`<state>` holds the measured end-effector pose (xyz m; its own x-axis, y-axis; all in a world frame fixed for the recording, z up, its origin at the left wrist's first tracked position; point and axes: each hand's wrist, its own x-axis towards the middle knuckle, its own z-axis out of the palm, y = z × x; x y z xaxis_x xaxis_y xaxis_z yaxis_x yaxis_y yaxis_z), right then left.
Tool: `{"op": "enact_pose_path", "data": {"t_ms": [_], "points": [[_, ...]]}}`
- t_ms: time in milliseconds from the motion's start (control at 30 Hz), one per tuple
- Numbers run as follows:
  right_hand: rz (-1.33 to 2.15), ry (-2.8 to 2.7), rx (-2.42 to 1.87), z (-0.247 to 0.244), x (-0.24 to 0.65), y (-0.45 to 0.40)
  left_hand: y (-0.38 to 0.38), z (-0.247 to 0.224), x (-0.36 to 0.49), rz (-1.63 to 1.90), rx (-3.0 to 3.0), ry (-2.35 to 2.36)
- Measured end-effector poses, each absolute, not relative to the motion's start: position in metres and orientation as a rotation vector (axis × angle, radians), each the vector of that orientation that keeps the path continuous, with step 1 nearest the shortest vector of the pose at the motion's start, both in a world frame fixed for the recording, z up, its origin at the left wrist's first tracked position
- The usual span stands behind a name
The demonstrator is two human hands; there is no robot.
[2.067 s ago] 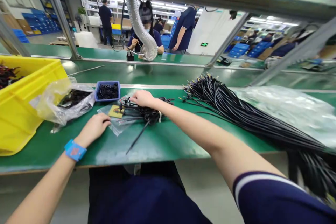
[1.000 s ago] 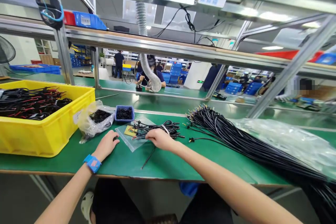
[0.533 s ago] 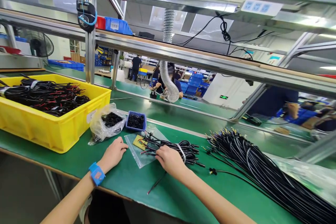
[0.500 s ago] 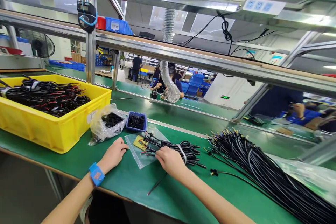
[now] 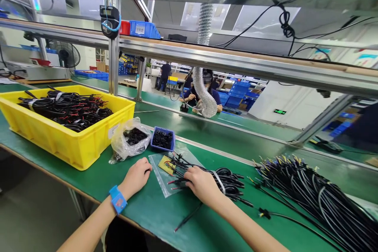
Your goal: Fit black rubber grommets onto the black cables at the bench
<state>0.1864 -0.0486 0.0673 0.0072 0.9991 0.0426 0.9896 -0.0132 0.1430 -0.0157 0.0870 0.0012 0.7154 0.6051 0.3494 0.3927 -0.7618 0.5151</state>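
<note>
My left hand (image 5: 137, 177), with a blue band on the wrist, rests on the green table beside a clear plastic bag (image 5: 159, 179). Its fingers are curled together, and a small dark thing shows at the fingertips. My right hand (image 5: 202, 183) has its fingers bent over a bundle of black cables (image 5: 227, 181) tied with a white band. The cables' thin red-tipped ends lie over the bag and a yellow piece (image 5: 167, 164). One loose cable (image 5: 188, 217) sticks out below my right hand.
At the left stands a yellow bin (image 5: 79, 145) of cables. A bag of black parts (image 5: 134, 138) and a blue tray (image 5: 174, 141) sit behind my hands. Long black cables (image 5: 325, 193) lie at the right. A person (image 5: 217, 96) sits beyond the metal frame.
The whole view has shifted, so the table and both hands appear further right. My right hand stays at the cable bundle and my left hand beside the bag.
</note>
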Motion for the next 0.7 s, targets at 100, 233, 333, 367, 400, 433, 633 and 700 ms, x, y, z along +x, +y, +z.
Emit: {"op": "enact_pose_path", "data": {"t_ms": [100,233,333,367,400,433,633,700], "points": [[0.191,2.184,2.183,0.066,0.191,-0.048,0.086,0.002,-0.013,0.712,2.558,0.769],[0.192,2.212,2.237,0.06,0.198,-0.054,0.085,0.003,-0.011,0.686,2.62,0.754],[0.207,2.207,2.288,0.054,0.201,-0.06,0.085,0.003,-0.01,0.67,2.66,0.745],[0.201,2.214,2.286,0.052,0.201,-0.062,0.086,0.003,-0.01,0.666,2.669,0.748],[0.187,2.229,2.268,0.051,0.202,-0.064,0.086,0.003,-0.009,0.663,2.676,0.755],[0.162,2.253,2.234,0.051,0.202,-0.066,0.086,0.002,-0.009,0.66,2.681,0.764],[0.027,2.343,2.041,0.057,0.202,-0.065,0.087,-0.004,-0.011,0.673,2.665,0.87],[0.005,2.346,2.015,0.059,0.201,-0.063,0.088,-0.006,-0.012,0.696,2.618,0.878]]}}
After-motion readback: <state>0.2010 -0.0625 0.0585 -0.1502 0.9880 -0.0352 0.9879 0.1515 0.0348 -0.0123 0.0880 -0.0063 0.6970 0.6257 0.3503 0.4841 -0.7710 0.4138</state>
